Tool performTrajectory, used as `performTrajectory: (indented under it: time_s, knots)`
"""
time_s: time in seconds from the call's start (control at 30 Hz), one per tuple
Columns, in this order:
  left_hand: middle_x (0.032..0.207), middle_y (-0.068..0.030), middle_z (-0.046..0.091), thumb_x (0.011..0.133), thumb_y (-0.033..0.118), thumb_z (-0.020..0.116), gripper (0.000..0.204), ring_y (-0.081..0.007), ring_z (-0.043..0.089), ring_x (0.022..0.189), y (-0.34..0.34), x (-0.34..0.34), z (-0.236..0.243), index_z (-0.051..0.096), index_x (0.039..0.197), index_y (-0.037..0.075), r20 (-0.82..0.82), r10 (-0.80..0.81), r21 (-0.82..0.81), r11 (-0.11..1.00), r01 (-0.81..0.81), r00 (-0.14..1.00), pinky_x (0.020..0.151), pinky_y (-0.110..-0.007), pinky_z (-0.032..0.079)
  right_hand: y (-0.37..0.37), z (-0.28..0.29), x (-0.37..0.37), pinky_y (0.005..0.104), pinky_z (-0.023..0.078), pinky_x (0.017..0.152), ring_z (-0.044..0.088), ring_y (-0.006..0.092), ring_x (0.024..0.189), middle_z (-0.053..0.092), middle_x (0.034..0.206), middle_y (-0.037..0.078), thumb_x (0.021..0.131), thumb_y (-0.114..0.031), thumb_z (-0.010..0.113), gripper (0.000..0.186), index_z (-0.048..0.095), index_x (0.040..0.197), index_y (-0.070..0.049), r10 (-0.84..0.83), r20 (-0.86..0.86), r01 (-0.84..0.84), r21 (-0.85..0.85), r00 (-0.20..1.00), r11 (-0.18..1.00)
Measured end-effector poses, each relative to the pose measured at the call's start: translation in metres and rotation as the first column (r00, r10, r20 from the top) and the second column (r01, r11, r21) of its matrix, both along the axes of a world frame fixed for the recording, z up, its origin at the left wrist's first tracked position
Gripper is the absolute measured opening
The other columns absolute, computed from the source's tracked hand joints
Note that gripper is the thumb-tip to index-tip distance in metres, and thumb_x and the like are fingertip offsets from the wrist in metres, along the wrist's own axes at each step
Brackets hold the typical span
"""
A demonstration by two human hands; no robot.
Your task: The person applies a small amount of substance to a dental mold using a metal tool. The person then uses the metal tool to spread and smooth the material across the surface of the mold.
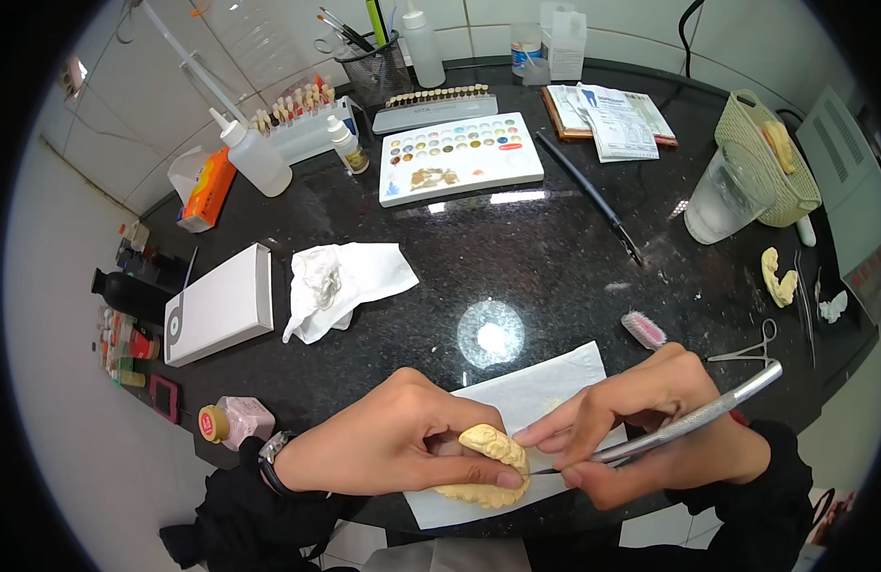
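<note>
My left hand (pixel 412 434) is closed round a yellow plaster dental model (pixel 495 446), a horseshoe arch with tooth shapes, its thumb pressed on the near part. In my right hand (pixel 641 429) lies a silver carving knife (pixel 693 417) with a knurled metal handle, pinched close to its thin tip. That tip reaches the model's right side beside my left thumb; whether it touches cannot be made out. Both hands work above a white paper sheet (pixel 574 372) at the near edge of the black counter.
A pink-bristled brush (pixel 643 330) and scissor-handled forceps (pixel 746 347) lie near my right hand. Left are a crumpled tissue (pixel 364 272), a white box (pixel 221 305) and a pink-filled bottle (pixel 240 421). A paint palette (pixel 460 157), a long brush (pixel 583 186) and a plastic cup (pixel 722 200) stand farther back.
</note>
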State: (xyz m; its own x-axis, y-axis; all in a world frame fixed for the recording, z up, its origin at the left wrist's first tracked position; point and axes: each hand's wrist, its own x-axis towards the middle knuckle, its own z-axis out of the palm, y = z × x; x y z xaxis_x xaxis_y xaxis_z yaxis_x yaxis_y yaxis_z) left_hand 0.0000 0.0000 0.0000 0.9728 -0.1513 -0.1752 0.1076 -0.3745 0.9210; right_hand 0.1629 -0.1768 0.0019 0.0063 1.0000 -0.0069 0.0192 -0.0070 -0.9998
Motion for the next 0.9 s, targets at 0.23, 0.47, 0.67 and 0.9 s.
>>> performTrajectory:
  time_s: [0.23,0.47,0.67,0.9]
  knots:
    - [0.064,-0.0114,0.060,0.086,0.019,0.064,0.018,-0.0207,0.057,0.050,-0.0037,-0.0011,0.0017,0.064,0.092,0.003,0.028,-0.002,-0.019,1.000,0.003,1.000,0.047,-0.030,0.040,-0.0005,-0.0048,-0.0010,0.0254,0.052,0.074,0.066,0.0213,0.094,0.069,0.083,0.016,0.072,-0.001,0.071,0.009,0.062,0.071,0.000,-0.006,-0.023,0.005,-0.004,1.000,1.000]
    - [0.065,-0.0127,0.060,0.086,0.016,0.062,0.016,-0.0246,0.059,0.052,-0.0031,-0.0005,0.0007,0.062,0.094,0.002,0.027,-0.024,-0.005,1.000,0.025,0.999,0.048,-0.031,0.042,-0.0011,-0.0042,0.0012,0.0227,0.051,0.069,0.067,0.0192,0.093,0.069,0.081,0.014,0.071,-0.004,0.072,0.012,0.060,0.070,0.000,0.020,0.033,-0.019,-0.013,0.999,1.000]
    - [0.063,-0.0132,0.059,0.086,0.016,0.063,0.017,-0.0240,0.058,0.050,-0.0049,0.0003,-0.0020,0.062,0.093,0.001,0.039,-0.031,-0.015,0.999,0.032,0.999,0.046,-0.031,0.040,-0.0013,-0.0068,0.0035,0.0231,0.051,0.068,0.067,0.0201,0.093,0.068,0.079,0.013,0.071,-0.004,0.072,0.014,0.059,0.068,-0.001,0.039,0.070,-0.040,0.011,0.997,0.999]
    - [0.059,-0.0130,0.057,0.085,0.016,0.064,0.016,-0.0231,0.056,0.046,-0.0069,-0.0012,-0.0043,0.062,0.092,0.001,0.018,-0.027,-0.037,0.999,0.028,0.999,0.044,-0.030,0.038,-0.0005,-0.0070,0.0045,0.0242,0.051,0.070,0.066,0.0208,0.096,0.069,0.080,0.013,0.071,-0.003,0.072,0.011,0.061,0.070,-0.001,0.069,0.016,-0.069,-0.002,0.997,0.998]
